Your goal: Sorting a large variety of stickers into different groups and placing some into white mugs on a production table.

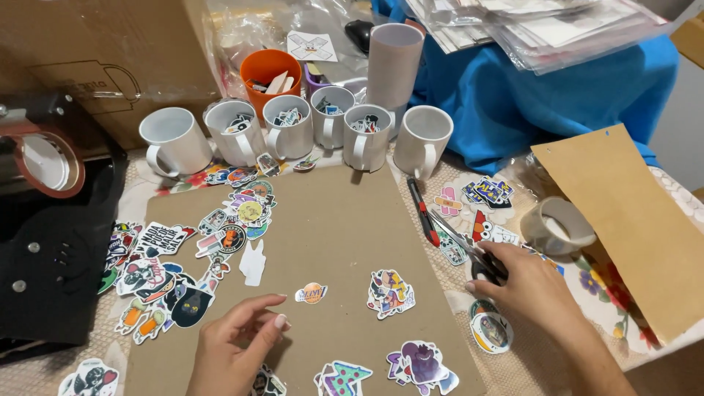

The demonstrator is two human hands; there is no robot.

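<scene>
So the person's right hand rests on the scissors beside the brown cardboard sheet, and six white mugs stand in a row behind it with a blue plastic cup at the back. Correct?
Not quite: the plastic cup at the back is orange, not blue, as the head view shows. The rest holds: the right hand rests on the scissors beside the brown cardboard sheet, with six white mugs behind.

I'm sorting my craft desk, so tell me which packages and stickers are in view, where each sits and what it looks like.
Cardboard box: back left, brown, with a mug drawn in outline.
Clear plastic sleeves: back right on blue cloth, stacked.
Brown paper envelope: right, flat.
Small oval sticker: board centre, orange, beyond the left hand.
Sticker pile: left, multicoloured.
Scissors: under the right hand.
</scene>
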